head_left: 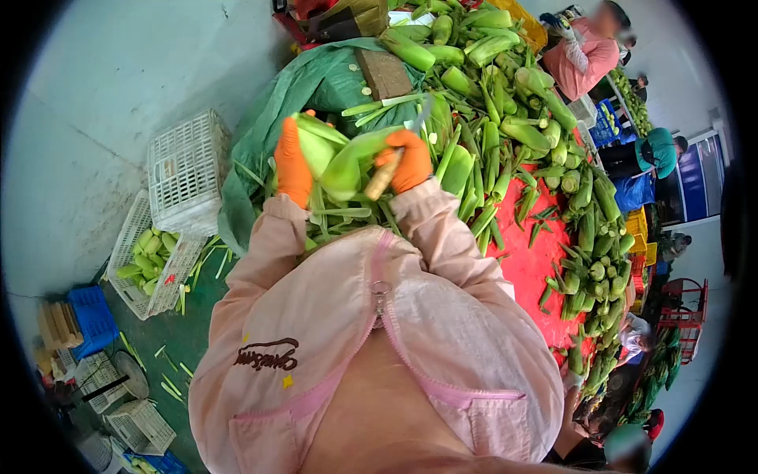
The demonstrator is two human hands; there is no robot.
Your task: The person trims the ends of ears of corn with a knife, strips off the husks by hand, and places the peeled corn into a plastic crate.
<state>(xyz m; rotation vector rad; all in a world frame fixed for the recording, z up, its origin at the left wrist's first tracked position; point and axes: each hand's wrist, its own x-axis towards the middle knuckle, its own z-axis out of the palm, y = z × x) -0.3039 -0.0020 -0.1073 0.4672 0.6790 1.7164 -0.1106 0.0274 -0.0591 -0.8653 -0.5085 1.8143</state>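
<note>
My left hand [293, 167], in an orange glove, is closed round one side of a green corn ear [316, 147] with its husk partly peeled back. My right hand [408, 162], also gloved in orange, grips the wooden handle of a knife [380, 178]; the blade points up and away from me. A loose husk leaf [350, 162] stretches between the ear and my right hand. Beneath both hands lie cut husk strips [341, 215] on a green sheet [243, 201]. A wooden block [384, 74] rests just beyond my hands.
Unhusked corn [527, 134] is heaped ahead and along the right, partly on a red surface [527, 257]. At left, a white crate [188, 170] stands near another crate [136, 296] holding corn. A person in pink [583, 63] and other people are at the right.
</note>
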